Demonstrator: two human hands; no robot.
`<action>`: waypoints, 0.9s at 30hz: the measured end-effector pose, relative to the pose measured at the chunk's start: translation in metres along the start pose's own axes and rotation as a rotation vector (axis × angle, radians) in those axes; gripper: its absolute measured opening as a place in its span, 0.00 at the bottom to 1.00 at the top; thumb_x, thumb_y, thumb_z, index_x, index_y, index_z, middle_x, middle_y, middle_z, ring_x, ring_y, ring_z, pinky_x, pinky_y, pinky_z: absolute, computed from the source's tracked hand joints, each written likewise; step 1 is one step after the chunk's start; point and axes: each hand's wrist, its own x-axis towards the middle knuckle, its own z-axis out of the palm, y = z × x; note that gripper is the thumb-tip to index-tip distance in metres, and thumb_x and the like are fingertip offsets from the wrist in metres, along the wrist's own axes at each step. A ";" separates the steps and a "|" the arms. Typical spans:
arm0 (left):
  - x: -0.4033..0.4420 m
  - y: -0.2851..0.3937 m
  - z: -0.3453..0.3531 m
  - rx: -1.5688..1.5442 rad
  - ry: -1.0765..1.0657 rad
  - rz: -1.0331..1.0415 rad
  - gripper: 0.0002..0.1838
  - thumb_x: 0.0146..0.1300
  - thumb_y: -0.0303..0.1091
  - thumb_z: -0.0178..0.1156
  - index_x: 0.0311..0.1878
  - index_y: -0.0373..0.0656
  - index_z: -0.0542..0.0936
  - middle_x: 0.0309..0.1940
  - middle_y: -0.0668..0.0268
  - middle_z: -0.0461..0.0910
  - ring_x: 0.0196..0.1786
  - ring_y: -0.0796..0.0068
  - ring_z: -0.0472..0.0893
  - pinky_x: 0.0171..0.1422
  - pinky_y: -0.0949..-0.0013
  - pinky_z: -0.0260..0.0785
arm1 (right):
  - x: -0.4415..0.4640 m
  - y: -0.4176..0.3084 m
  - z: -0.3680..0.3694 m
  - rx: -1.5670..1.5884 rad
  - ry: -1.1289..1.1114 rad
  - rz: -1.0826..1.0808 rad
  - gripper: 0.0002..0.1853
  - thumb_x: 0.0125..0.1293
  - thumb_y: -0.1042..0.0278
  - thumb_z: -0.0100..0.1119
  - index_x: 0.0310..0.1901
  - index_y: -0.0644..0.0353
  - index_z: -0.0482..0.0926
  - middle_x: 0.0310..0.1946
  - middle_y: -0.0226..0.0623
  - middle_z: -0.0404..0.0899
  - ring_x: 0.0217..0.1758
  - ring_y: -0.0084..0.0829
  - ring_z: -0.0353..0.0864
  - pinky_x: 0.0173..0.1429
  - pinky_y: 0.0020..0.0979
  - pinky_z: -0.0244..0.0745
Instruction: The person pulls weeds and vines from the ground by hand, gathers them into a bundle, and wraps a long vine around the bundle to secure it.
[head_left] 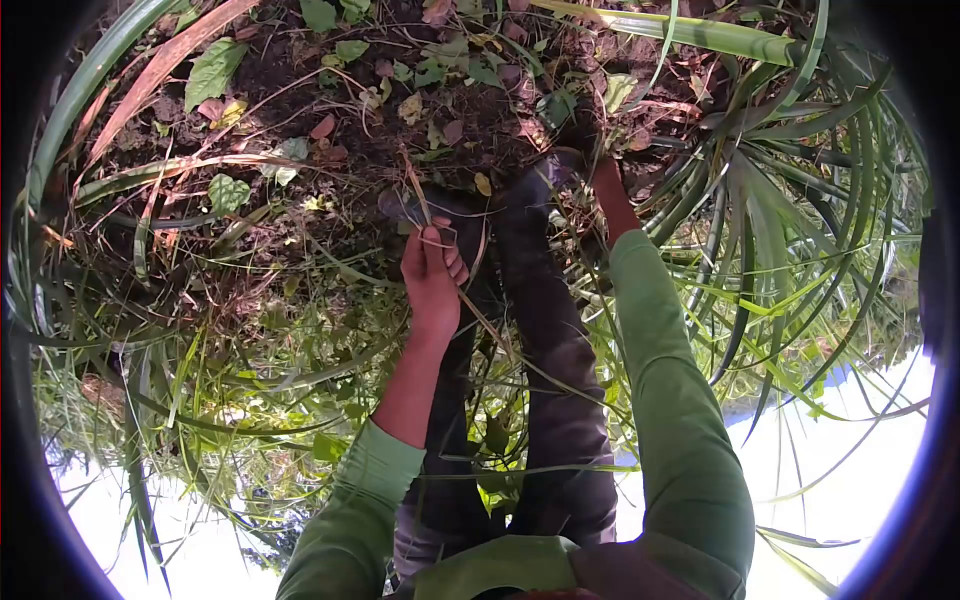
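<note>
My left hand (434, 275) is closed around a thin dry stem (416, 187), thumb over the fingers. The stem sticks up past the thumb, and thin stalks trail below the hand towards my legs. My right hand (606, 180) reaches down to the shaded soil beside my shoe (548, 172), close to the base of a long-leaved clump (740, 165). Its fingers are lost in shadow and leaves, so what they touch cannot be made out.
Dark soil (290, 90) with leaf litter, small green leaves and dry twigs lies before my feet. Long strap-like leaves (680, 32) arch in from the top and both sides. My trouser legs (555, 370) stand between my arms, with tall grass behind.
</note>
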 end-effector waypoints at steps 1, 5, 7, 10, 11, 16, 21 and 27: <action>0.000 -0.001 0.000 0.003 0.016 0.011 0.11 0.79 0.44 0.48 0.49 0.48 0.72 0.23 0.79 0.60 0.24 0.89 0.58 0.27 0.80 0.51 | 0.000 0.001 -0.002 0.142 -0.012 0.054 0.13 0.71 0.63 0.48 0.45 0.60 0.80 0.30 0.43 0.77 0.30 0.39 0.77 0.34 0.39 0.73; 0.000 -0.001 0.000 -0.012 0.011 0.008 0.11 0.79 0.44 0.47 0.49 0.48 0.72 0.23 0.79 0.60 0.24 0.89 0.57 0.27 0.79 0.51 | -0.013 0.015 -0.018 0.664 -0.066 0.241 0.11 0.71 0.64 0.51 0.40 0.58 0.82 0.21 0.35 0.74 0.20 0.28 0.73 0.25 0.32 0.68; -0.002 0.000 -0.001 -0.021 0.018 -0.017 0.12 0.79 0.44 0.47 0.49 0.47 0.72 0.23 0.79 0.60 0.24 0.89 0.57 0.27 0.79 0.51 | -0.019 0.046 -0.029 0.771 -0.178 0.172 0.09 0.70 0.64 0.52 0.41 0.57 0.81 0.21 0.31 0.70 0.19 0.25 0.67 0.24 0.31 0.65; -0.006 0.006 0.002 -0.003 0.053 -0.006 0.13 0.79 0.44 0.47 0.49 0.45 0.72 0.23 0.78 0.60 0.23 0.88 0.57 0.26 0.78 0.51 | -0.071 -0.029 -0.069 0.790 -0.227 0.238 0.06 0.69 0.66 0.56 0.42 0.56 0.79 0.22 0.28 0.69 0.17 0.20 0.63 0.22 0.27 0.60; -0.007 0.008 0.002 0.010 0.071 -0.038 0.13 0.79 0.44 0.48 0.49 0.45 0.72 0.23 0.78 0.59 0.22 0.88 0.56 0.26 0.78 0.51 | -0.097 -0.074 -0.092 0.750 -0.204 0.304 0.04 0.68 0.67 0.57 0.41 0.55 0.78 0.23 0.27 0.70 0.17 0.19 0.63 0.22 0.26 0.59; -0.012 0.021 -0.001 0.045 0.055 -0.010 0.12 0.79 0.41 0.44 0.49 0.43 0.73 0.22 0.77 0.58 0.22 0.87 0.56 0.26 0.77 0.52 | -0.175 -0.167 -0.105 0.788 -0.207 0.117 0.05 0.69 0.67 0.62 0.37 0.53 0.75 0.25 0.24 0.71 0.20 0.16 0.65 0.21 0.20 0.56; -0.014 0.027 0.004 0.122 0.069 0.102 0.12 0.79 0.38 0.45 0.48 0.42 0.74 0.21 0.75 0.62 0.22 0.85 0.60 0.27 0.75 0.57 | -0.234 -0.249 -0.075 0.508 -0.509 -0.182 0.18 0.69 0.54 0.64 0.48 0.62 0.79 0.34 0.31 0.80 0.37 0.22 0.77 0.36 0.29 0.71; -0.010 0.047 -0.010 0.823 0.232 0.602 0.07 0.64 0.23 0.54 0.44 0.32 0.73 0.25 0.44 0.77 0.31 0.37 0.79 0.33 0.50 0.70 | -0.277 -0.320 -0.044 0.482 -0.521 -0.416 0.20 0.67 0.53 0.66 0.47 0.64 0.79 0.35 0.36 0.82 0.35 0.23 0.77 0.38 0.33 0.72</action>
